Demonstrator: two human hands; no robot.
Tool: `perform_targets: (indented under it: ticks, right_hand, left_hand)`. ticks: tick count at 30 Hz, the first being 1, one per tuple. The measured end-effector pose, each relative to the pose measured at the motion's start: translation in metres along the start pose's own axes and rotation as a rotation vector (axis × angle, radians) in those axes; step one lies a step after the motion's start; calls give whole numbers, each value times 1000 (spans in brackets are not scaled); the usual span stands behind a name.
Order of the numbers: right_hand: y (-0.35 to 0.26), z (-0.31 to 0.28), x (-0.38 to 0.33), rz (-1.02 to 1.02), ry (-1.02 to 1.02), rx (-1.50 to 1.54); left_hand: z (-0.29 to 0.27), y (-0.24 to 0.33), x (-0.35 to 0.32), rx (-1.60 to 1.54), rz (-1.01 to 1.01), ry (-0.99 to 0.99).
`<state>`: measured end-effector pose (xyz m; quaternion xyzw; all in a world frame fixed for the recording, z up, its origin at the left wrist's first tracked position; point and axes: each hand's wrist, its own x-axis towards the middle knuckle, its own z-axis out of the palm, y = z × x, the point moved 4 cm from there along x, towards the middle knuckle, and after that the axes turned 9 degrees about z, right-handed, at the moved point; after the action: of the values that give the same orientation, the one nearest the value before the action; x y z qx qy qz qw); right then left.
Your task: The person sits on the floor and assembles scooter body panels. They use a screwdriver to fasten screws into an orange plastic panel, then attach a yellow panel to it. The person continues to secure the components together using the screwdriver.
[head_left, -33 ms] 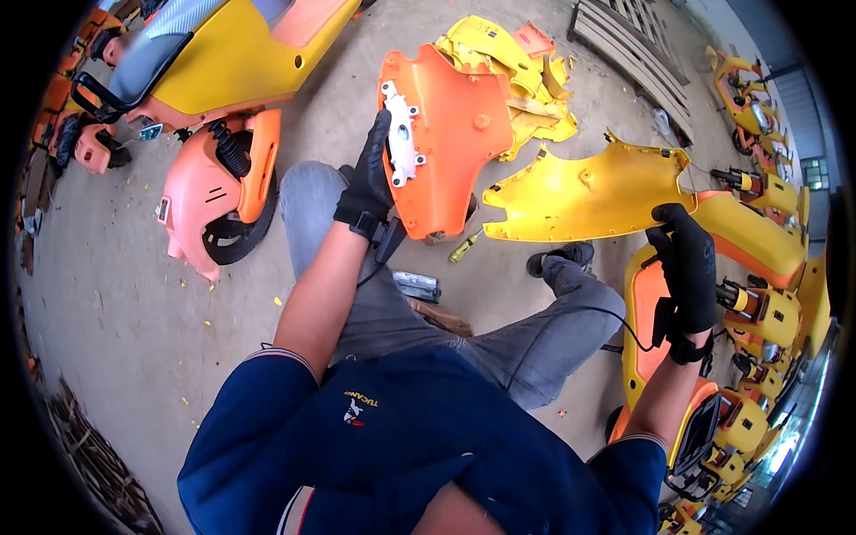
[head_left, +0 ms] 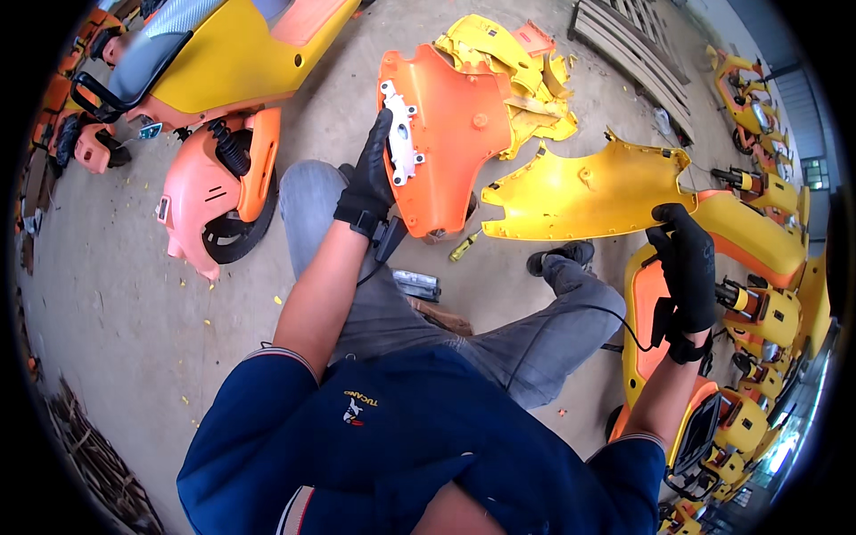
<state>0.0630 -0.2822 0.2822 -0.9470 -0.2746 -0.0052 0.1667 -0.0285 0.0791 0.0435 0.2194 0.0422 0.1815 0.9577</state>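
The person sits on a bare concrete floor (head_left: pixel 116 303) in a blue top and grey trousers, both hands in black gloves. The left hand (head_left: pixel 370 183) is raised and clenched around the left edge of an orange body panel (head_left: pixel 450 134), fingers wrapped over the rim beside a white bracket (head_left: pixel 399 143) fixed to the panel's inner face; the panel is held upright, its lower end just above the knee. The right hand (head_left: pixel 685 259) is out to the right side, grasping the lower right edge of a yellow body panel (head_left: pixel 584 192) — the fingers curl up over that edge, and the panel lies roughly level, clear of the floor, its left tip near the orange panel's lower corner. Whether the two panels touch cannot be told. Behind them on the floor lies a heap of broken yellow fairing pieces (head_left: pixel 513 62). At upper left a yellow scooter (head_left: pixel 241 53) lies tilted, with a faded pink front cover (head_left: pixel 201 201) and its wheel just beside the person's left knee. A small yellow-handled tool (head_left: pixel 464 246) lies on the floor between the legs, and a small grey block (head_left: pixel 415 284) rests near the left thigh. More yellow scooter frames (head_left: pixel 758 303) stand along the right side — close to the right forearm.
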Motion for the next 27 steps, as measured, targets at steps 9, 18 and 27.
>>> perform_targets:
  ticks: [9, 18, 27]
  right_hand:
    - [57, 46, -3, 68, 9, 35]
    - [113, 182, 12, 75, -80, -28]
    - [95, 287, 26, 75, -172, -155]
  left_hand:
    - [8, -3, -1, -55, -49, -14]
    - [-7, -8, 6, -41, 33, 5]
    - [-9, -8, 6, -31, 28, 53]
